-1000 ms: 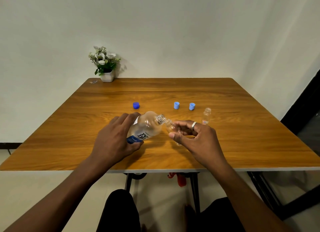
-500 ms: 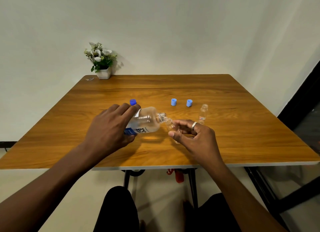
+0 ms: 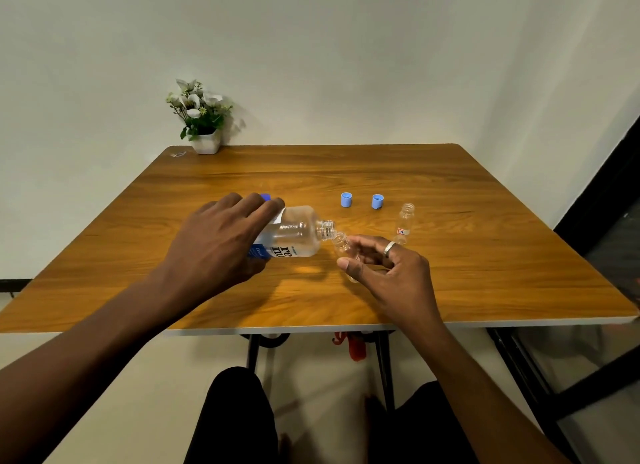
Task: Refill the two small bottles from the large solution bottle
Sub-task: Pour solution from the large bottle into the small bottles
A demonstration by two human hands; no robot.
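The large solution bottle [image 3: 294, 233] lies at the centre of the frame, tipped almost onto its side above the table [image 3: 485, 273], its open neck pointing right; the left hand [image 3: 221, 245] reaches over it from the left, its grip curled round the labelled lower body. Right at that neck is the mouth of a small bottle [image 3: 343, 245], clear and tilted toward the upper left. The two openings are very close, though I cannot tell whether they touch; the right hand [image 3: 391, 273] holds this small bottle, its grip a pinch of thumb and fingers round the glass, with a ring [image 3: 389, 248] on one finger.

Right of centre a second small bottle [image 3: 404, 223] stands upright and uncapped on the table, bearing a small red-edged label; left of it sit a light blue cap [image 3: 377, 201] and a second light blue cap [image 3: 346, 199], near each other but apart; a darker blue cap [image 3: 265, 197] shows behind the left fingers. In the upper left, at the table's far corner, a white pot of flowers [image 3: 204, 117] stands against the wall.
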